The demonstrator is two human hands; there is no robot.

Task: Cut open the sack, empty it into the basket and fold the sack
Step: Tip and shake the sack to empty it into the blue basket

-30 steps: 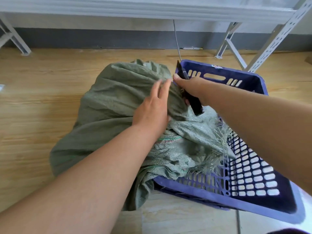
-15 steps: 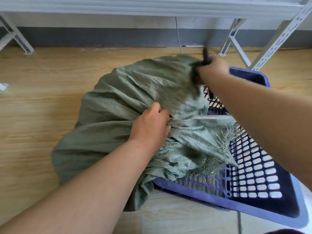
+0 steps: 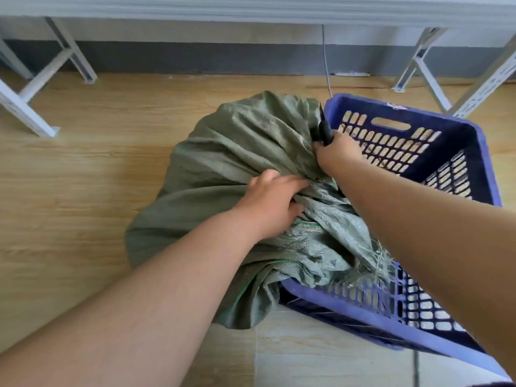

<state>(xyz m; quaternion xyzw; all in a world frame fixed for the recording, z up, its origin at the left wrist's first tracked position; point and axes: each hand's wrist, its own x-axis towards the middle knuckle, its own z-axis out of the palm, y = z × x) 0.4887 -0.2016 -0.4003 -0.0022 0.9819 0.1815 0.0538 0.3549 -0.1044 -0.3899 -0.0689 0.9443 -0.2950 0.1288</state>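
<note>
Gripping green sack (image 3: 240,169) draped over basket (image 3: 485,152) near rim — left hand (image 3: 272,203) bunches fabric, right hand (image 3: 336,153) clutches dark blade (image 3: 325,128); slip risks cutting left fingers.

Bright, even daylight, soft shadows only; wide-angle bending at the edges, slight motion blur, no glare.

Head-worn camera looks steeply down and forward, close above the floor (image 3: 83,191).
</note>
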